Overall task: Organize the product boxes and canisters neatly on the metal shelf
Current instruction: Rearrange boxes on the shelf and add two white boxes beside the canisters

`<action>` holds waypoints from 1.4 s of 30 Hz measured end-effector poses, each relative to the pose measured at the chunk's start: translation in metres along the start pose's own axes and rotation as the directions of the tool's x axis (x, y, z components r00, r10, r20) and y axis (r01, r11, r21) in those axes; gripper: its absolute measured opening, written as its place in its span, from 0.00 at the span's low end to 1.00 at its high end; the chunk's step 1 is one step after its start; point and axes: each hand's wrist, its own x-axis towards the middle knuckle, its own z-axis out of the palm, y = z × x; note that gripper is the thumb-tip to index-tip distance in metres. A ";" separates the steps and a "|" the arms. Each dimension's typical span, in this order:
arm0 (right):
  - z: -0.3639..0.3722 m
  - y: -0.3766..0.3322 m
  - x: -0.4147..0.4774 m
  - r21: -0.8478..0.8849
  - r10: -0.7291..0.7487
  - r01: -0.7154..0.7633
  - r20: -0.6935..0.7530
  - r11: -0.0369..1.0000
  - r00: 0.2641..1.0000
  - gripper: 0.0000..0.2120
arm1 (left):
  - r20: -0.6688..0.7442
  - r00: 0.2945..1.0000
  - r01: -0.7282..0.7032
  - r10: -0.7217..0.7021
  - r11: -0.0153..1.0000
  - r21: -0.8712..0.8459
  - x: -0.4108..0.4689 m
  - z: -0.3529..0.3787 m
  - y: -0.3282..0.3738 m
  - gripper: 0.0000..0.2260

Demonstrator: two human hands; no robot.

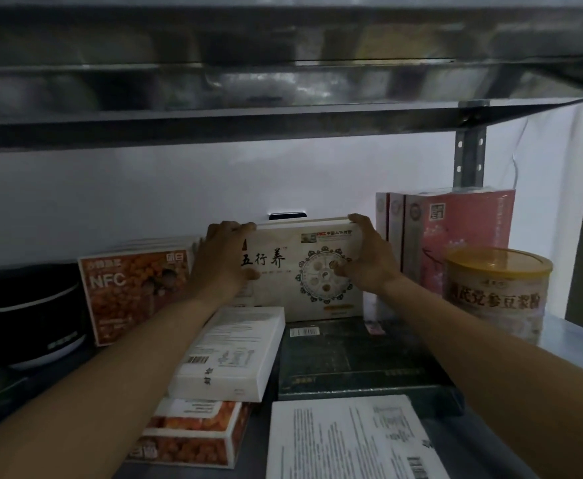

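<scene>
A cream box with black characters and a round pattern (293, 271) stands upright at the back middle of the metal shelf (573, 337). My left hand (222, 259) grips its upper left corner, fingers over the top edge. Its upper right corner is held by my right hand (366, 259), thumb on the front face. An orange NFC box (127, 295) stands upright to the left. Pink boxes (456, 233) stand upright to the right, with a gold-lidded canister (495, 292) in front of them.
A white box (231, 354) lies flat on an orange box (193, 433) near the front. A dark flat box (355, 361) lies in the middle, with a white printed box (349, 440) before it. A black and white round appliance (27, 326) sits at left. An upper shelf (248, 98) hangs overhead.
</scene>
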 end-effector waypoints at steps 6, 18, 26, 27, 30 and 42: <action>0.012 0.012 0.000 0.075 0.102 -0.098 -0.054 0.992 0.993 0.52 | -0.054 0.998 -0.014 0.017 0.999 0.041 -0.004 0.005 -0.001 0.37; 0.024 0.034 -0.001 -0.046 0.041 -0.047 -0.117 0.998 0.992 0.30 | -0.104 0.993 -0.041 0.052 0.993 0.107 -0.009 0.014 -0.005 0.37; 0.024 0.038 0.001 -0.063 0.056 -0.065 -0.144 0.996 0.988 0.27 | -0.055 0.996 -0.059 0.066 0.991 0.116 -0.010 0.012 0.002 0.37; 0.025 0.038 0.001 -0.067 0.056 -0.066 -0.143 0.996 0.988 0.27 | -0.049 0.997 -0.061 0.068 0.991 0.119 -0.010 0.012 0.002 0.37; 0.025 0.038 0.002 -0.084 0.052 -0.065 -0.144 0.994 0.988 0.27 | -0.044 0.997 -0.058 0.065 0.990 0.130 -0.010 0.012 0.003 0.37; 0.024 0.036 0.000 -0.106 0.062 -0.079 -0.152 0.991 0.986 0.27 | -0.034 0.996 -0.076 0.084 0.980 0.185 -0.012 0.010 0.008 0.37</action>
